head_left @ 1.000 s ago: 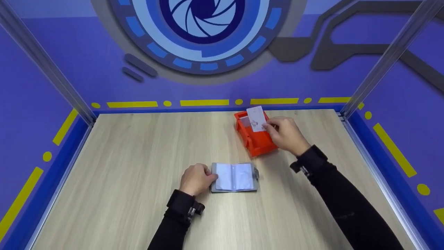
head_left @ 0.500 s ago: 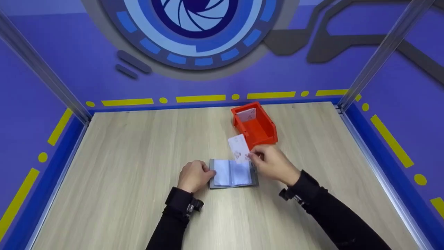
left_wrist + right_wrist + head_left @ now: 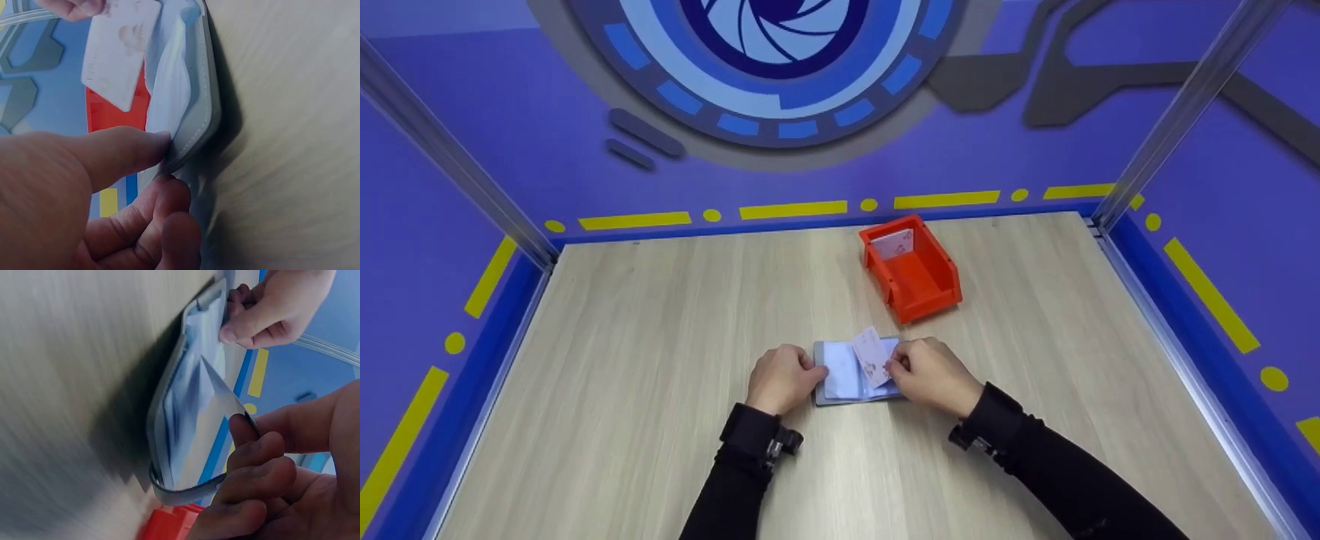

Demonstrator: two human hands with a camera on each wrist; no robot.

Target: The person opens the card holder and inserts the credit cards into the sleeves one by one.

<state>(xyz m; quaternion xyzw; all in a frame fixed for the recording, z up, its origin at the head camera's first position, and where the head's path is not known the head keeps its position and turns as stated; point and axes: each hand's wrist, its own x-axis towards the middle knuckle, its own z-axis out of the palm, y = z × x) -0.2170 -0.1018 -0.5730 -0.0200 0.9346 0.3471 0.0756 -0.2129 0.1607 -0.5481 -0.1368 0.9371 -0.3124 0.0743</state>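
A grey card holder (image 3: 840,371) lies spread on the table, its whitish plastic sleeves showing. My left hand (image 3: 782,379) pinches its left edge; in the left wrist view the thumb (image 3: 126,149) lies on top and the fingers curl beneath. Between thumb and fingertips, my right hand (image 3: 936,375) grips a pale card (image 3: 870,355) with small reddish marks. The card is tilted over the right-hand sleeves, its lower corner close to them. In the right wrist view the holder's strap (image 3: 183,495) arches up beside my right fingers. That hand hides the holder's right edge in the head view.
Behind the holder stands a red open-fronted bin (image 3: 919,309), with at least one more pale card (image 3: 893,244) leaning against its back wall. Blue-purple panels (image 3: 780,180) border the wooden table (image 3: 675,315) at the back and sides.
My right hand has carried the card out from over the red bin, toward me and leftward, to above the holder. My left hand has kept its grip on the holder's edge.
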